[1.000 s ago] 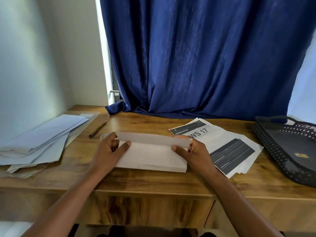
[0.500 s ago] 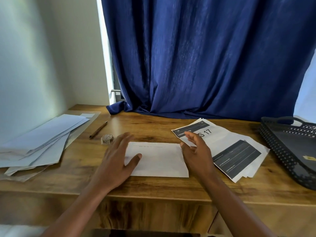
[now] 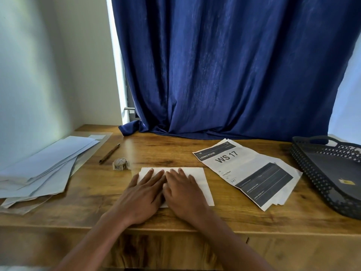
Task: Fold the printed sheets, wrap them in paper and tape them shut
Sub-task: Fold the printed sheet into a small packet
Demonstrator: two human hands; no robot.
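A folded white sheet [image 3: 201,180] lies flat on the wooden desk near its front edge. My left hand [image 3: 141,194] and my right hand [image 3: 183,192] both rest palm down on it, side by side, fingers spread and pointing away from me. To the right lies a stack of printed sheets [image 3: 252,173] marked "WS 17". A small roll of tape [image 3: 120,163] sits just beyond the folded sheet's left corner. A pile of plain paper sheets [image 3: 45,167] covers the desk's left side.
A pencil [image 3: 109,153] lies behind the tape roll. A dark perforated plastic tray [image 3: 330,173] stands at the right edge of the desk [image 3: 160,149]. A blue curtain [image 3: 224,75] hangs behind the desk, with a white wall to the left.
The top flap I held a second ago now lies folded down flat. Both hands have let go of the edges and moved together onto the middle of the sheet.
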